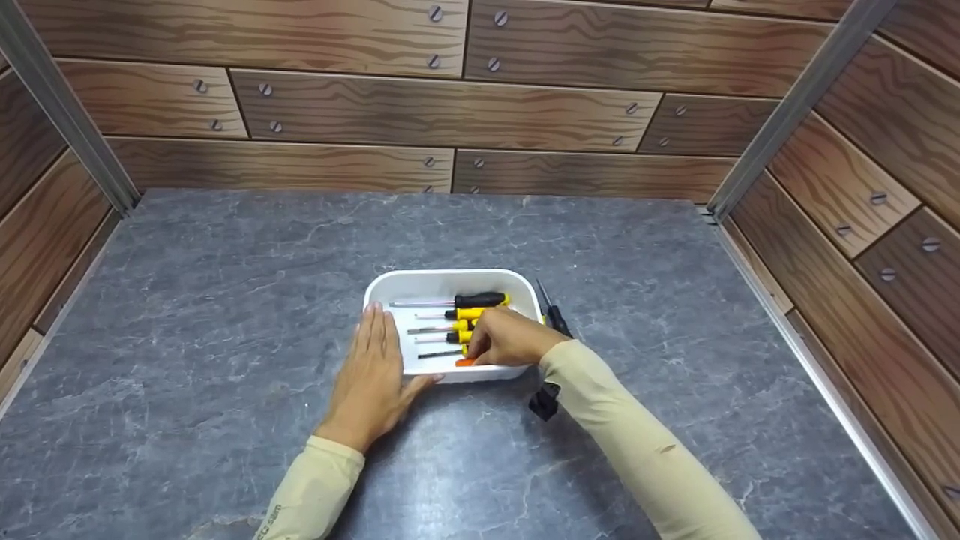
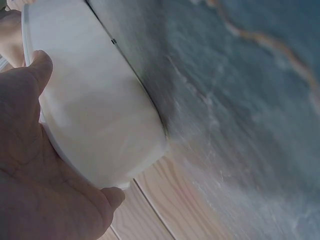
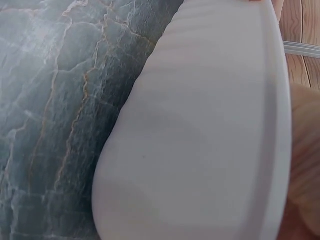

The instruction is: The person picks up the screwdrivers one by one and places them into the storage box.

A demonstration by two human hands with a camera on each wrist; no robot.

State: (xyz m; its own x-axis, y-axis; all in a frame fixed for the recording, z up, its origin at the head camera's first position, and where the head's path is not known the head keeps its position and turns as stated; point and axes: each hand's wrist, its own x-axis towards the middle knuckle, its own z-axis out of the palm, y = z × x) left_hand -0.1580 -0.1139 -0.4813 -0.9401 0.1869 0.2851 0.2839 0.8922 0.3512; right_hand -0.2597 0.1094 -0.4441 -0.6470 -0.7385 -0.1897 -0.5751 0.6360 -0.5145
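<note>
A white plastic tray holds a row of screwdrivers lying crosswise with their tips to the left. The farthest has a black handle; several yellow-and-black ones lie nearer. My left hand rests on the tray's left front corner, fingers straight over the rim and thumb along the front edge. Inside the tray's right front part, my right hand has curled fingers pinching a small orange thing, mostly hidden. In both wrist views the tray's outer wall fills much of the picture.
Just outside the tray's right side, a black-handled screwdriver lies on the grey marbled table. Wood-patterned panels stand at the back and both sides. A black camera hangs at the right wrist.
</note>
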